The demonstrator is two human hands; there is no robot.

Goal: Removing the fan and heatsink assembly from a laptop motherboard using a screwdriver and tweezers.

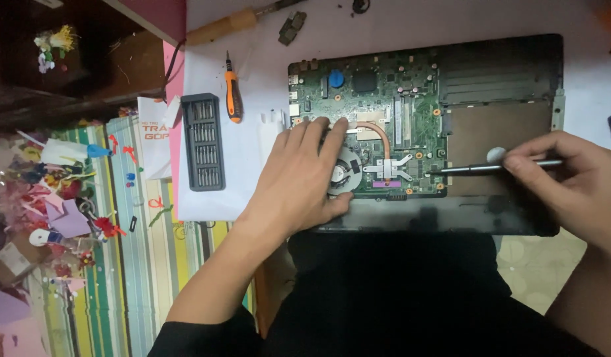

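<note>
Beside the grip: right hand [570, 182] pinches a screwdriver [490, 168], tip at the circuit board [385, 99].
Left hand [305, 175]: flat, holding nothing, steadying the fan [342, 175].
Risk: tip may slip, scratching the board.

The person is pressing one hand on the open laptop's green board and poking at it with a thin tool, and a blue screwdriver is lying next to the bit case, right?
Nearly. The head view shows the screwdriver beside the bit case is orange and black, not blue. The left hand does rest on the green board, and the right hand holds the thin tool.

White table top [451, 16]; striped cloth [130, 264] at left; dark wooden furniture [28, 92]; dim light.
</note>
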